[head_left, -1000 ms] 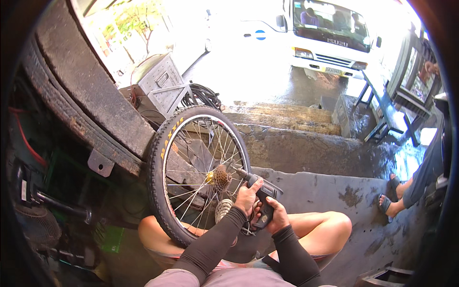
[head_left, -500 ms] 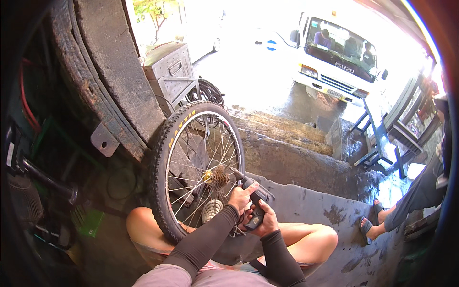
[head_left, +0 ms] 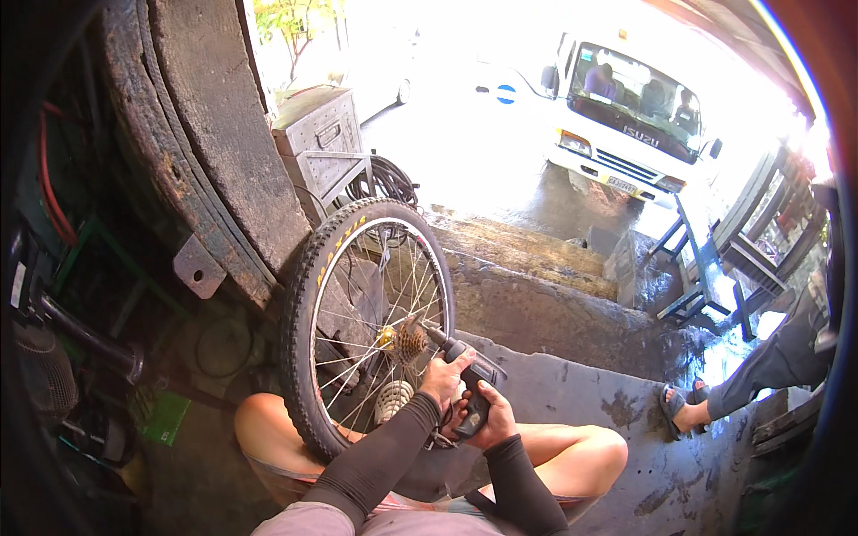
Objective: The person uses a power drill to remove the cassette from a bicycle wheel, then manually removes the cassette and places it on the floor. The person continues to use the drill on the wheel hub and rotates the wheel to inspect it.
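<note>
A bicycle wheel (head_left: 308, 268) with a knobby black tire stands upright between my bent legs, its axle side toward me. At its hub sits a rusty-brown cassette of sprockets (head_left: 411, 343). I hold a dark grey and black power drill (head_left: 487, 368), its nose pointing up and left at the cassette; whether the tip touches is too small to tell. My left hand (head_left: 443, 379) is closed around the front of the drill body. Lower down, my right hand (head_left: 494, 416) grips its handle, with the fingers partly hidden.
A metal box (head_left: 317, 129) on a stand and coiled black hoses (head_left: 393, 179) are beyond the wheel. Worn steps (head_left: 536, 259) lead toward a white truck (head_left: 626, 134). At right are a blue metal frame (head_left: 697, 259) and another person's sandalled feet (head_left: 684, 413). A green piece (head_left: 167, 418) lies left.
The drill and both hands stay at the cassette, with only a slight shift of the whole view. At right, the other person's feet have moved a little to the left and closer together.
</note>
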A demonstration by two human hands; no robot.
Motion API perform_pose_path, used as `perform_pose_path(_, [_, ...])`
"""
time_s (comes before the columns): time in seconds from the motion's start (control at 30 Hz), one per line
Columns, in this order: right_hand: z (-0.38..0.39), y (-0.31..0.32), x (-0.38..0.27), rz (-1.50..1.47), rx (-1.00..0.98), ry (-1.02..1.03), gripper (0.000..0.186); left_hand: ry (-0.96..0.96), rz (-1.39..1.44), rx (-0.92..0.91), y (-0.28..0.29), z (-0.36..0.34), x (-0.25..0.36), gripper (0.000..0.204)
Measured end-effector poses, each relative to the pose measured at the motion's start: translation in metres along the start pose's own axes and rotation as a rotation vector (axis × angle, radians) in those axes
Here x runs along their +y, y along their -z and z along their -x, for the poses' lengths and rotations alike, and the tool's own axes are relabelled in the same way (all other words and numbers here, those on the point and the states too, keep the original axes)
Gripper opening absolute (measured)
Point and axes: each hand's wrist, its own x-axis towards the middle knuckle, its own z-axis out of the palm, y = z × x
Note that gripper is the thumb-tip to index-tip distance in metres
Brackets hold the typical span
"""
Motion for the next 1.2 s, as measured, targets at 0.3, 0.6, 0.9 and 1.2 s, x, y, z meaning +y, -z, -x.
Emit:
perform_pose_path(0.3, [-0.002, -0.003, 0.000, -0.050, 0.037, -0.069, 0.034, -0.032, -0.067, 0.067, -0.001, -0.004, -0.005, 0.025])
perform_pose_path(0.6, [-0.003, -0.018, -0.002, -0.017, 0.034, -0.115, 0.034, 0.053, -0.065, 0.050, 0.003, 0.000, 0.016, 0.027])
perform_pose_path(0.9, [-0.002, -0.019, -0.003, -0.026, 0.011, -0.035, 0.030, 0.004, -0.079, 0.040, 0.005, -0.009, 0.011, 0.031])
perform_pose_path(1.2, [-0.004, -0.045, -0.002, -0.037, 0.103, 0.018, 0.026, 0.100, -0.148, 0.084, 0.000, -0.019, 0.024, 0.032])
